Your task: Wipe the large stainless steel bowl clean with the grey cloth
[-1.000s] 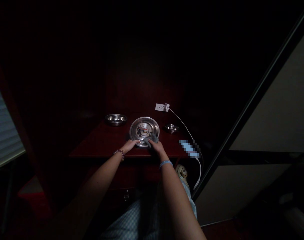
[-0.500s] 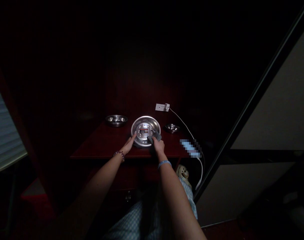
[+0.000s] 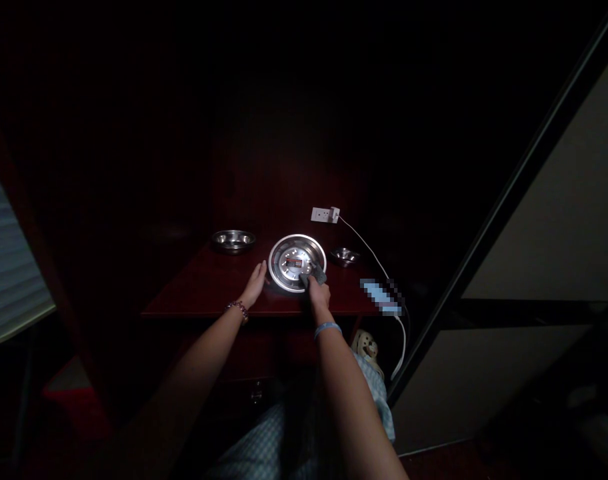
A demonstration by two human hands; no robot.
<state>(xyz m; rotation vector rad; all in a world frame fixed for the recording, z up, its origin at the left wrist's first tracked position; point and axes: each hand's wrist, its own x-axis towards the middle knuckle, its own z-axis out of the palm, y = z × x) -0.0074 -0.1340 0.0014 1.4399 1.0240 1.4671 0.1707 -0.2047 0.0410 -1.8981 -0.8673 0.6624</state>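
Note:
A round steel plate (image 3: 290, 252) with a label at its middle stands tilted up on a dark red shelf (image 3: 209, 287). My right hand (image 3: 317, 292) is closed on a small grey cloth (image 3: 318, 275) pressed against the plate's lower right face. My left hand (image 3: 255, 283) lies open with fingers stretched out, just left of the plate's edge, touching or nearly touching it. A bead bracelet is on my left wrist, a light blue band on my right.
A steel bowl (image 3: 233, 240) sits at the shelf's back left, a smaller one (image 3: 345, 255) at the right. A white charger (image 3: 325, 215) on the back wall trails a cable (image 3: 369, 253) to the shelf's right end. A sliding door frame (image 3: 509, 200) rises on the right.
The plate has tipped more upright and shifted slightly right. My right hand with the cloth has moved up onto its face. My left hand has come off the rim and opened.

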